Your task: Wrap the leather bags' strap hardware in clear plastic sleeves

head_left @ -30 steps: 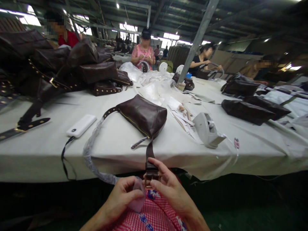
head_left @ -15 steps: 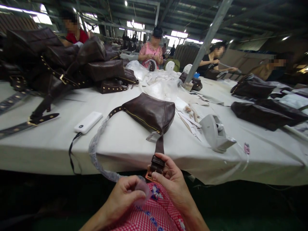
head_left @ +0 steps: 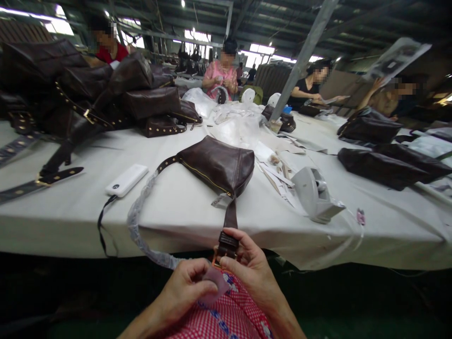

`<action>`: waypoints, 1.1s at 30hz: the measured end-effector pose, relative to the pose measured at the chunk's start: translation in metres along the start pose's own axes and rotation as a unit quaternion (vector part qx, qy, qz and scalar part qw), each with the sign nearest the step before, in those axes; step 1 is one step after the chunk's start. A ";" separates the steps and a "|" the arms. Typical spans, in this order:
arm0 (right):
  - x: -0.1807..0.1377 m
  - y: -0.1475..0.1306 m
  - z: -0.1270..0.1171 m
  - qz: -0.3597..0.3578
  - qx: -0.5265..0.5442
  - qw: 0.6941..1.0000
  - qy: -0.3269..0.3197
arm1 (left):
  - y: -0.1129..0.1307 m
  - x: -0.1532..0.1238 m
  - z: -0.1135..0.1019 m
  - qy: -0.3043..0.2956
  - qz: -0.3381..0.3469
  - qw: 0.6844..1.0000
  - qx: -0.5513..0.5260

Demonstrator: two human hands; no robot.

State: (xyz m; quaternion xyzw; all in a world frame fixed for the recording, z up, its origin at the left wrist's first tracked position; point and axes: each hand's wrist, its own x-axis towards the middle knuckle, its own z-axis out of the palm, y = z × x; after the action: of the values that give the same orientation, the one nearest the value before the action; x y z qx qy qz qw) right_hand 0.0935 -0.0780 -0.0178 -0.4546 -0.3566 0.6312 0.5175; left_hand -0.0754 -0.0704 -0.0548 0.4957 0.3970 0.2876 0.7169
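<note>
A dark brown leather handbag (head_left: 215,165) lies on the white table (head_left: 183,212) in front of me. Its strap (head_left: 231,219) hangs over the table's near edge to a buckle (head_left: 226,245). My right hand (head_left: 249,268) pinches that buckle end of the strap. My left hand (head_left: 183,289) is closed on a small piece of clear film (head_left: 215,282) held against the buckle. The strap's other half (head_left: 141,226) is wrapped in clear plastic and loops down off the table to my hands.
A white power bank (head_left: 127,180) with a black cable lies left of the bag. A grey tape dispenser (head_left: 316,195) stands at the right. Brown bags are heaped at the left (head_left: 106,99) and lie at the right (head_left: 388,162). Several people work across the table.
My left hand has brought the clear film up against the buckle. A person at the far right has raised a sheet overhead. The view shifted slightly.
</note>
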 end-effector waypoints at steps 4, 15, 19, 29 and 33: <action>-0.001 0.001 -0.004 -0.007 -0.005 1.000 0.000 | -0.002 0.002 0.000 -0.018 -0.009 1.000 -0.020; 0.000 0.000 -0.007 0.014 -0.002 1.000 -0.011 | -0.003 0.007 0.005 -0.012 -0.027 0.999 -0.012; 0.000 0.000 -0.009 0.001 0.000 1.000 0.001 | 0.000 0.009 0.006 0.003 -0.028 1.000 0.006; 0.003 0.003 -0.023 0.001 0.034 0.999 0.002 | 0.000 0.010 0.005 -0.016 -0.028 0.998 -0.057; 0.002 0.002 -0.023 0.006 0.035 0.999 -0.006 | 0.003 0.012 0.009 0.005 -0.027 0.999 -0.047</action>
State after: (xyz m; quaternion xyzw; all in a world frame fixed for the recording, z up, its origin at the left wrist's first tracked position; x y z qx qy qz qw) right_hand 0.1138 -0.0770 -0.0279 -0.4344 -0.3344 0.6494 0.5270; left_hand -0.0616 -0.0641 -0.0539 0.4490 0.3996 0.2895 0.7450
